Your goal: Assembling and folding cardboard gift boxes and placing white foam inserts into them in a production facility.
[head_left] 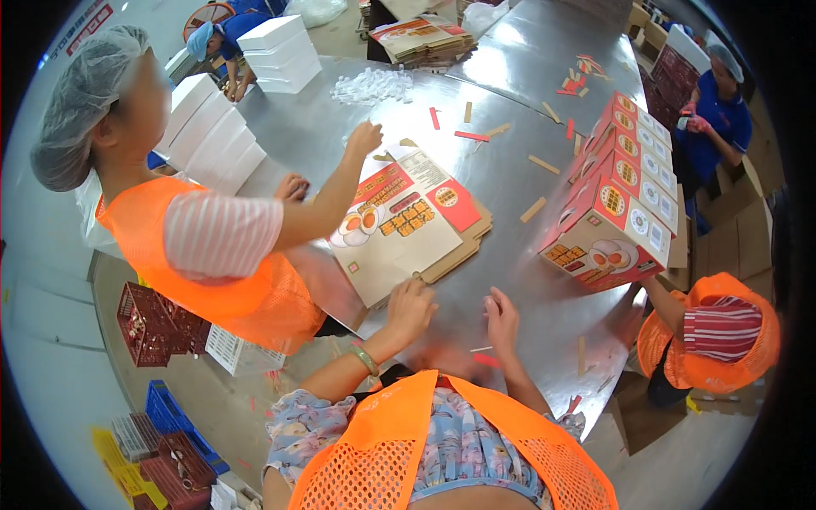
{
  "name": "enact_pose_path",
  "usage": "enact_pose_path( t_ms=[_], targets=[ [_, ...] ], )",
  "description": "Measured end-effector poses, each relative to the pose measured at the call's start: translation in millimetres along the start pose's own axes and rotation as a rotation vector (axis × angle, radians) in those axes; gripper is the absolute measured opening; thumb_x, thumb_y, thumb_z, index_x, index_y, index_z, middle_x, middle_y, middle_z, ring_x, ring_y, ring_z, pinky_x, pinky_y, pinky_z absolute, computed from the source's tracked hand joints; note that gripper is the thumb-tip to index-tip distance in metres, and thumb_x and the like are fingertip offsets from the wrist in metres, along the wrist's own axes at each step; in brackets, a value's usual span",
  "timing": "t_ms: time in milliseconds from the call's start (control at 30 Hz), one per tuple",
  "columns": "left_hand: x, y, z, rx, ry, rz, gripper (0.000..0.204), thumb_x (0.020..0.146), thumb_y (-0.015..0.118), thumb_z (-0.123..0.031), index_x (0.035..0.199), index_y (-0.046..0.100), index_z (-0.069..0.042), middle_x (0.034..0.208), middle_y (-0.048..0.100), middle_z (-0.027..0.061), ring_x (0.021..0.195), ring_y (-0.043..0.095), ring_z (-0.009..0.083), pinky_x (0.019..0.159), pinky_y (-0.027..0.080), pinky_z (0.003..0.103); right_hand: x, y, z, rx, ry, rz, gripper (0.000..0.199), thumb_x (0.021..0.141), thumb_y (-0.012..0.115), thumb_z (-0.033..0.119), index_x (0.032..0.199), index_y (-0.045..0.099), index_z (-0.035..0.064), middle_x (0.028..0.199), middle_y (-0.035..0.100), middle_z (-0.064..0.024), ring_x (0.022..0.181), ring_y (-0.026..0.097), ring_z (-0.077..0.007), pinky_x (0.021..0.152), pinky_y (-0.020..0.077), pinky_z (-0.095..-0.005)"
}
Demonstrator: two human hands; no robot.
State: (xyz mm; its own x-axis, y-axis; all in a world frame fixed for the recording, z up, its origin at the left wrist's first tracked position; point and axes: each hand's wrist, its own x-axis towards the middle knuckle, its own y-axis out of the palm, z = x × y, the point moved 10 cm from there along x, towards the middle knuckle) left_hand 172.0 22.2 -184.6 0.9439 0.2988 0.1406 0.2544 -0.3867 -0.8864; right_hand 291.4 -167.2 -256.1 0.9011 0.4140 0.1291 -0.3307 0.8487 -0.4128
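My left hand [411, 308], a green bracelet on its wrist, has its fingers curled on the near edge of the top flat carton [399, 223], a red and white printed blank on a stack of brown ones. My right hand [502, 318] hovers just to the right over the bare steel table [518, 263], fingers curled together with nothing visible in them. Across the stack, a co-worker in a hair net and orange vest reaches one hand [365, 136] over the carton's far end, the other hand [293, 187] beside it.
Several erected red printed boxes [614, 191] stand in a row at the right. White box stacks [212, 127] sit at the far left, and paper strips [533, 209] litter the table. A second orange-vested person [722, 336] works at the lower right. Crates [153, 323] stand on the floor at the left.
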Motion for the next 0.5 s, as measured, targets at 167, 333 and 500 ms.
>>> enact_pose_path(
  t_ms=[167,333,500],
  targets=[
    [31,15,37,0.020,-0.050,-0.063,0.039,0.084,0.072,-0.018,0.120,0.063,-0.007,0.126,0.056,0.0192,0.127,0.048,0.0419,0.106,0.037,0.055,14,62,-27,0.556,0.519,0.147,0.043,0.096,0.061,0.013,0.136,0.057,-0.0018,0.117,0.068,-0.0175,0.093,0.068,-0.0201,0.084,0.0551,-0.0336],
    [106,-18,91,0.111,-0.093,-0.237,0.026,0.085,0.067,-0.016,0.108,0.067,-0.004,0.112,0.063,0.0164,0.113,0.056,0.0368,0.097,0.044,0.050,63,70,21,0.195,0.130,0.106,0.041,0.093,0.063,0.010,0.132,0.059,0.0000,0.114,0.066,-0.0168,0.095,0.067,-0.0251,0.085,0.0538,-0.0352],
    [188,-85,217,0.136,-0.528,-0.468,0.022,0.090,0.059,-0.018,0.102,0.066,-0.002,0.106,0.067,0.0188,0.105,0.059,0.0356,0.090,0.048,0.047,83,58,60,-0.093,-0.194,0.026,0.036,0.090,0.063,0.006,0.125,0.062,0.0014,0.116,0.060,-0.0178,0.108,0.059,-0.0342,0.096,0.0470,-0.0412]
  ],
)
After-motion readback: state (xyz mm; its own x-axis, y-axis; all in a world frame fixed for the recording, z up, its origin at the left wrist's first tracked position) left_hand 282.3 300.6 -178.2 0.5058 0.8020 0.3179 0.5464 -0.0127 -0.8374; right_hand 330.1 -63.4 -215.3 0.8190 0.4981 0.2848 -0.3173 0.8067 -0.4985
